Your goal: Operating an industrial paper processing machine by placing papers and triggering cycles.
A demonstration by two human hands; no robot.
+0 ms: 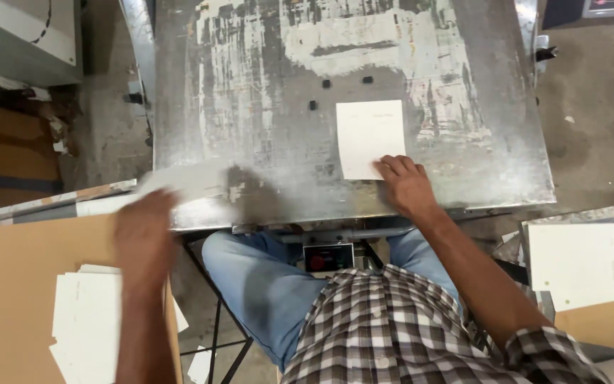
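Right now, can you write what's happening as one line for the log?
right hand: fingertips on white sheet | left hand: blurred, holding another sheet | surface: worn metal table

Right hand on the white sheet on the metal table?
Yes: the right hand has its fingertips pressed on the lower edge of the white sheet on the worn metal table.

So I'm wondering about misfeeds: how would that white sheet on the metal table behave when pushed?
The white sheet lies flat with crisp edges, so it is probably thin, light card. The right hand presses only its lower corner, so it likely pivots or slides easily on the worn metal table. Picked up by one edge, it would probably flex.
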